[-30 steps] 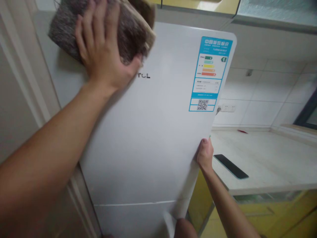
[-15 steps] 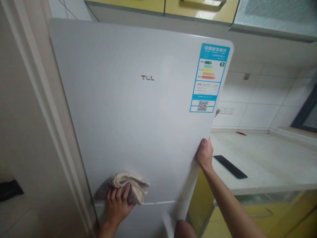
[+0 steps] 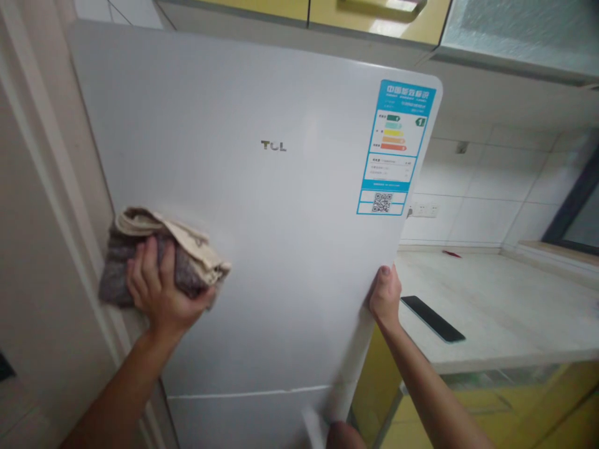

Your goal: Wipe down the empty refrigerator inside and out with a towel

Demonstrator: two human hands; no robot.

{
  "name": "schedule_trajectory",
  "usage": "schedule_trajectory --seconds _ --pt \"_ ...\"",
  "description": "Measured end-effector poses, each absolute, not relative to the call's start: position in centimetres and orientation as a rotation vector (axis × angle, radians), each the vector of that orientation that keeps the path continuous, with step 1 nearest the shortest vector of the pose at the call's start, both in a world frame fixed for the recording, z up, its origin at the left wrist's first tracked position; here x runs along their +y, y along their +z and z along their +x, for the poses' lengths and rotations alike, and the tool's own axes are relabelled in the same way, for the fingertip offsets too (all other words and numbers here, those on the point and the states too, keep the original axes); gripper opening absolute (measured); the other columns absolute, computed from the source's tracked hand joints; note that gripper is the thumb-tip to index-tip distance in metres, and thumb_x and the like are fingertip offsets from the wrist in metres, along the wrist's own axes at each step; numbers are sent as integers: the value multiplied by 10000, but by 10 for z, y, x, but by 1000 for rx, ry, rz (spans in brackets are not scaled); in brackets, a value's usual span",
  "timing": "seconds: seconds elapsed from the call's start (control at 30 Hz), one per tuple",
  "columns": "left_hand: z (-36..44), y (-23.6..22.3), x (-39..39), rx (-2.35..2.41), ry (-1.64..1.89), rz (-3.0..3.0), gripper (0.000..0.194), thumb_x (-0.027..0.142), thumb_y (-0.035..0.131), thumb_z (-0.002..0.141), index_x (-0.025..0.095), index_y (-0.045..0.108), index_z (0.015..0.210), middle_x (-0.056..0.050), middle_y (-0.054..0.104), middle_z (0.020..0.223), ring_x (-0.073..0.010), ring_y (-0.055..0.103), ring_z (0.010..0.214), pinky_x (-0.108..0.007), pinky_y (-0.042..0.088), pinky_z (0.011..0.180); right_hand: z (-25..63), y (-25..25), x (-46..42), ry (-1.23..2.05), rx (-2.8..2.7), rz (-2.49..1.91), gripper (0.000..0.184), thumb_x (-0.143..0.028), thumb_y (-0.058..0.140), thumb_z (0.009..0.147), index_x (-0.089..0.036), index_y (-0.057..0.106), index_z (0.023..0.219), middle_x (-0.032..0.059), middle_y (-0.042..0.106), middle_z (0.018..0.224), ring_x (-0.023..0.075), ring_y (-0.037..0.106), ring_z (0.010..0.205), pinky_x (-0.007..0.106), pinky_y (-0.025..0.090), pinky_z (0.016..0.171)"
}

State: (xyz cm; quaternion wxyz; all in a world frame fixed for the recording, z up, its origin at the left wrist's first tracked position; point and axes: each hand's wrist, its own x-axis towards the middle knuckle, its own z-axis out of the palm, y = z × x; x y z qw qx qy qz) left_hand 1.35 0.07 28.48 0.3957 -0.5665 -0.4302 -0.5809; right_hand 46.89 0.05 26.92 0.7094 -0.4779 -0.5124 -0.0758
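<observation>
A white refrigerator (image 3: pixel 281 262) with a TCL logo fills the middle of the view, a blue energy label (image 3: pixel 395 149) on its upper right. My left hand (image 3: pixel 163 280) presses a folded grey and cream cloth (image 3: pixel 187 246) against the left side of the upper door, and part of the cloth reaches past the door's left edge. My right hand (image 3: pixel 386 296) grips the door's right edge, thumb on the front face; its other fingers are hidden behind the edge. A pale seam crosses the front below both hands.
On the right, a light countertop (image 3: pixel 505 299) carries a dark phone (image 3: pixel 433 318) and a small red item (image 3: pixel 452 254). Yellow cabinets (image 3: pixel 374 25) hang above. A wall socket (image 3: pixel 423 210) is behind the counter. A door frame (image 3: pixel 51 125) runs close along the left.
My left hand has moved the cloth up and to the left across the door, from near the seam to about mid-height. My right hand stays on the door's right edge.
</observation>
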Motion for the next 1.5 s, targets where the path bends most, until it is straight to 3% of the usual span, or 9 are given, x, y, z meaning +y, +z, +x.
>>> schedule_trajectory --seconds 0.17,0.33,0.5,0.63,0.83,0.93,1.03,1.3,1.5 --pt "63 460 -2 -1051 -1512 -1427 966 680 661 964 182 365 1737 -130 309 1824 -419 292 1678 -713 247 1343 468 270 0 -178 -1125 -1067 704 -780 368 1074 -165 693 1183 166 765 1163 335 692 1101 459 526 959" --pt "123 488 -3 -897 -1353 -1599 981 699 635 980 187 323 1756 -129 292 1830 -384 271 1693 -647 188 1361 468 272 0 -179 -1120 -1066 729 -798 360 1066 -159 703 1141 169 766 1135 337 694 1087 476 529 962" --pt "135 353 -7 -745 -1112 -1791 913 660 664 947 280 403 1736 -88 509 1728 -348 486 1570 -499 217 1341 469 273 -1 -175 -1131 -1081 716 -805 361 1059 -166 684 1086 155 756 1079 324 684 1035 475 524 949" --pt "96 178 -21 -761 -1010 -1809 715 644 671 901 379 653 1564 -77 814 1266 -324 729 1133 -474 430 1173 468 273 -2 -155 -1134 -1087 716 -797 355 1062 -166 685 1134 169 759 1145 336 684 1114 491 514 1010" --pt "30 40 -53 -989 -1083 -1811 1130 421 664 733 357 242 1779 -84 739 871 -435 682 757 -640 572 739 467 273 -1 -137 -1151 -1065 710 -769 348 1077 -165 680 1246 173 760 1212 330 687 1162 474 508 1032" --pt "20 77 -43 -1070 -1097 -1728 1139 461 697 807 310 160 1800 -189 731 1320 -486 722 1115 -714 592 953 467 272 0 -149 -1144 -1061 678 -760 357 1080 -175 683 1189 144 762 1106 322 684 1136 454 504 1014" --pt "26 175 -22 -1108 -1208 -1572 1130 562 769 873 215 204 1789 -284 391 1747 -549 437 1563 -810 435 1167 468 270 0 -150 -1142 -1055 635 -745 366 1086 -190 673 1115 129 749 1075 314 672 1140 444 496 1019" --pt "96 482 -15 -1106 -1499 -1590 939 743 492 1038 171 261 1746 -49 170 1849 -333 155 1714 -718 151 1336 468 269 -1 -134 -1133 -1064 595 -752 379 1079 -215 609 967 111 730 1036 310 665 1143 456 488 1046" --pt "178 453 -14 -793 -1129 -1847 992 600 682 984 207 241 1781 -97 200 1855 -313 186 1727 -560 90 1401 470 266 3 -40 -1090 -1035 732 -811 321 1064 -183 695 1104 117 754 1035 307 683 1087 454 513 1029"
